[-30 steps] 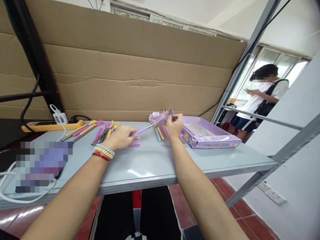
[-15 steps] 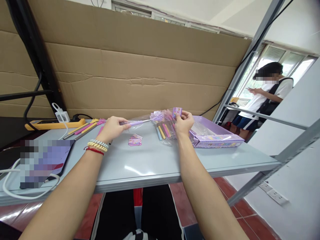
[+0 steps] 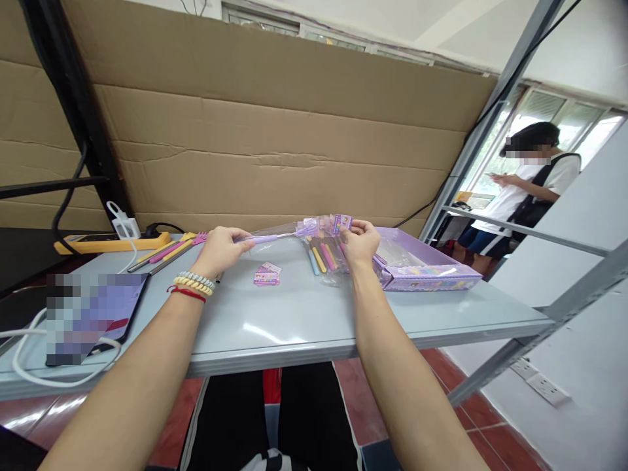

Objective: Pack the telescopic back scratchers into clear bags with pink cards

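My left hand (image 3: 223, 248) is closed on the purple handle of a back scratcher (image 3: 265, 239). Its thin metal rod runs right to a purple clawed head, and clear plastic wrap surrounds it. At the head end, my right hand (image 3: 360, 243) pinches a small purple printed card (image 3: 342, 223) together with the wrap. Below, beside the right hand, several bagged back scratchers (image 3: 320, 256) with blue, yellow and pink handles lie on the table. A few small purple cards (image 3: 267, 275) rest between my hands. Several unwrapped back scratchers (image 3: 171, 252) lie left of my left hand.
A purple open box (image 3: 426, 278) stands on the table (image 3: 294, 327) right of my right hand. At left are a tablet (image 3: 98, 314) with a white cable and a yellow power strip (image 3: 103, 244). Cardboard (image 3: 275, 131) lines the back. A person (image 3: 527, 190) stands beyond the shelf post.
The card in my right hand has shifted slightly left and down, closer to the back scratcher's head. My left hand keeps its hold on the handle.
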A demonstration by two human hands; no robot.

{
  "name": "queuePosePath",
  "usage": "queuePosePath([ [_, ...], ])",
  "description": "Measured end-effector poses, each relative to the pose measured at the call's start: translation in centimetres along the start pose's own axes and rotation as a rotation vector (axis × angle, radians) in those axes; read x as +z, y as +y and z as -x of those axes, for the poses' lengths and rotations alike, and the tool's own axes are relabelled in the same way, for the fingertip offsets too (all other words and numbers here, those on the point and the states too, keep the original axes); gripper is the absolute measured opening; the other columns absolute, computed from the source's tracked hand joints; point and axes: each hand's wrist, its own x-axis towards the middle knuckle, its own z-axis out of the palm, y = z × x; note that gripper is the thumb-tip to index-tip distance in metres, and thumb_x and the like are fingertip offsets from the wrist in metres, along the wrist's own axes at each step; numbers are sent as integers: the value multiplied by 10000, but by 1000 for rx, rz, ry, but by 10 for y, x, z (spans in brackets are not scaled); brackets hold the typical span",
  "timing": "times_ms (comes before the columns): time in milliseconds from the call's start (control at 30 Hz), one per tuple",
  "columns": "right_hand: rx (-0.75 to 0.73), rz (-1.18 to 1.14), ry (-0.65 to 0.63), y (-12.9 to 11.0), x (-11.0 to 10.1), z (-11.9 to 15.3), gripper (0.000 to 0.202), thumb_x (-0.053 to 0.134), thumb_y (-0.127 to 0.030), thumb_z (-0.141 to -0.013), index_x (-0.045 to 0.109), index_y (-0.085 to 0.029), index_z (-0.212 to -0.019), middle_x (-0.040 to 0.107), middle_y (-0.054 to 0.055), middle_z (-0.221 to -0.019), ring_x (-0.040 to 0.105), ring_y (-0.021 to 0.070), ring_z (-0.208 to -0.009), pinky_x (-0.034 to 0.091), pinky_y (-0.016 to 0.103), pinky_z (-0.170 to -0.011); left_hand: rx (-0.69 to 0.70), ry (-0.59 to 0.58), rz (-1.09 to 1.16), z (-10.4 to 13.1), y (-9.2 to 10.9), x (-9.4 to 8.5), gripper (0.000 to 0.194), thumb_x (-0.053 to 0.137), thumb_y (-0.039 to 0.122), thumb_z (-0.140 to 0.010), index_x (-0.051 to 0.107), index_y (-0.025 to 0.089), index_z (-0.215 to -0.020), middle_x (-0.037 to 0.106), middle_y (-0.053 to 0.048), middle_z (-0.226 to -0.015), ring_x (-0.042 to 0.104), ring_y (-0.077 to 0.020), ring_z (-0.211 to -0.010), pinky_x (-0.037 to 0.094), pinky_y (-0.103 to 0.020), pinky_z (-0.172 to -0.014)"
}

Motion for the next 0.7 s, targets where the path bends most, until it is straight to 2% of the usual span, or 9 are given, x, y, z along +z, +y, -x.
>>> queuePosePath([
  [200, 25, -34, -86, 0, -2, -1, 206, 652, -142, -568, 599, -139, -767, 681, 34, -692, 652, 173, -662, 511, 277, -624, -33, 22, -41, 0, 1, -2, 288, 634, 389, -648, 758, 165, -778, 718, -52, -724, 581, -204, -683, 412, -300, -634],
  [367, 73, -9, -58, 2, -2, -1, 221, 650, -172, -574, 607, -145, -789, 691, 36, -712, 655, 185, -662, 511, 290, -605, -4, 4, -38, -1, -2, -2, 307, 625, 411, -656, 757, 164, -784, 726, -58, -746, 585, -209, -695, 406, -301, -630],
  [533, 117, 16, -49, 2, -2, -2, 306, 732, -154, -458, 581, -154, -724, 654, 7, -640, 632, 181, -623, 505, 287, -581, -1, -35, -34, -1, -4, 0, 312, 633, 427, -659, 756, 170, -786, 725, -51, -745, 584, -204, -686, 404, -299, -620],
  [700, 130, -23, -153, 1, -1, 3, 390, 765, -193, -407, 572, -155, -744, 598, -37, -592, 584, 149, -565, 496, 286, -568, -17, -42, -54, -1, -4, 1, 304, 632, 428, -655, 755, 176, -771, 714, -40, -721, 575, -195, -669, 402, -291, -604],
])
